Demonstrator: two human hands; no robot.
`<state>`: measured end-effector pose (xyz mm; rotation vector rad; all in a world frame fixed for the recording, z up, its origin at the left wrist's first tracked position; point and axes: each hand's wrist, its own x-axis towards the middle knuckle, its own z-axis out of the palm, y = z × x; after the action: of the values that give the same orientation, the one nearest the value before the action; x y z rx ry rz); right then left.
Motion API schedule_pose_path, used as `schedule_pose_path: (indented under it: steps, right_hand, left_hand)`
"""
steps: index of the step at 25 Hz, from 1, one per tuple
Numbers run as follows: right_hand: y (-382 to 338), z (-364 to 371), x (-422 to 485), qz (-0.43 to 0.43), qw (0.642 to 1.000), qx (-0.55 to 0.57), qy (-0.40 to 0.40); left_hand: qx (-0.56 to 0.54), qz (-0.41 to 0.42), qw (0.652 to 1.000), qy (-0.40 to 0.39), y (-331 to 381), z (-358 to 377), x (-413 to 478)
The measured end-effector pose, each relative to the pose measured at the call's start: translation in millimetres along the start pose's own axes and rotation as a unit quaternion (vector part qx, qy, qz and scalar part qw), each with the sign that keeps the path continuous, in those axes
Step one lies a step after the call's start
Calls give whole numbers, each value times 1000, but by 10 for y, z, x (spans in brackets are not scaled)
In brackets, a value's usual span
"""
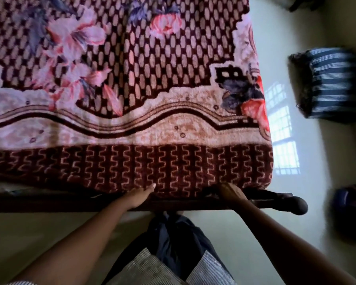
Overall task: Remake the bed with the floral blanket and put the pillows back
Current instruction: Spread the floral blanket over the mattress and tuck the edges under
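- Floral blanket [119, 75] spread flat across the bed, pink flowers on a maroon lattice, with the maroon zigzag border draped over the near edge.
- Left hand [141, 197] reaching in low at that border, right above the dark wooden bed frame [275, 196].
- Left fingers [150, 188] straight and held close together, tips touching the zigzag border. Not curled round anything, just flat against the fabric.
- Right hand [231, 192] further right, at the bottom hem near the blanket's corner.
- Only the back of the right hand showing, fingers gone under the hem. Honestly can't tell if they're pinching the fabric or just pushed in beneath it.
- Both forearms bare and stretched out ahead, hands well apart along the same edge.
- Rounded knob [300, 205] at the end of the frame rail, poking out past the blanket corner.
- Striped pillow [329, 83] on the floor [312, 233] to the right of the bed, dark blue and white, pretty blurry. Not on the bed.
- Dark bundle [350, 210] also on the floor nearer the knob, too blurred to say what.
- Window-shaped patch of light [284, 130] on the floor between the bed and the pillow.
- Dark trousers [173, 233] and striped shirt hem [144, 266] at the bottom, right up by the frame.
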<state>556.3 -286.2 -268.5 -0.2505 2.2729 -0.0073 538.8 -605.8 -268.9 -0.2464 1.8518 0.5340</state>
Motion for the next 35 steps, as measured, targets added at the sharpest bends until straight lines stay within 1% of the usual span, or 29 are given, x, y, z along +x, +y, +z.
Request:
schedule_pose_path:
  steps: [1,3,5,6,7,9,10,12,15,17,19,21,22,24,25,26,27,29,30,31,32,34,35]
  right_hand:
    - [15,77,3,-19,1000,0,-6]
    - [50,136,19,-28,998,56,-8]
    - [-4,-36,-22,-54,995,76,-34]
    - [-49,-162,-10,-22,994,97,-39]
    - [-103,-296,-9,0,994,110,-25]
    - [-338,-470,-16,10,990,141,2]
    - [-509,-535,3,-2,988,156,8]
    - [-871,-610,40,-53,979,197,17]
    - [-1548,-730,99,-108,962,245,46]
    - [-1978,-756,178,-132,956,254,69]
    - [-2459,-797,277,-162,951,245,96]
    - [-2939,-821,363,-170,947,245,124]
    - [-3181,-818,411,-161,942,256,145]
    - [-3571,-797,487,-125,934,280,184]
    - [-3713,-789,526,-99,939,274,181]
    - [-3867,-773,580,-71,951,255,161]
    - [-3990,-774,630,-47,961,226,150]
    - [-4176,-774,730,-15,968,190,165]
    - [-4250,-773,749,-3,967,189,171]
    - [-4322,-750,747,-1,970,181,164]
    - [-4365,-705,743,-10,976,162,147]
    - [-4451,-590,684,-35,985,131,107]
    - [-4498,-546,636,-34,985,131,103]
  left_hand:
    - [8,0,1000,-29,27,22,-16]
    - [62,2,996,-62,100,71,-57]
    - [73,20,995,-65,170,67,-93]
    - [53,39,997,-48,176,63,-90]
    - [25,66,997,-18,183,37,-104]
    - [-24,122,990,62,128,-24,-219]
    - [-50,145,983,103,50,-49,-297]
    - [-70,182,964,182,-179,-121,-447]
    - [-49,185,943,272,-836,-352,-582]
    - [-34,184,927,325,-1296,-591,-652]
    - [-14,198,903,381,-1788,-901,-716]
    - [32,218,877,427,-2287,-1249,-704]
    - [77,226,866,439,-2524,-1434,-662]
    - [182,224,860,420,-2890,-1736,-524]
    - [228,203,867,394,-3000,-1845,-450]
    - [267,176,878,356,-3083,-1958,-405]
    - [296,164,881,329,-3149,-2051,-348]
    - [330,200,864,324,-3205,-2234,-287]
    - [338,226,851,333,-3212,-2294,-299]
    - [333,250,848,328,-3243,-2323,-344]
    - [304,258,865,305,-3301,-2313,-406]
    - [246,248,900,260,-3548,-2185,-507]
    - [211,245,909,263,-3697,-2095,-560]
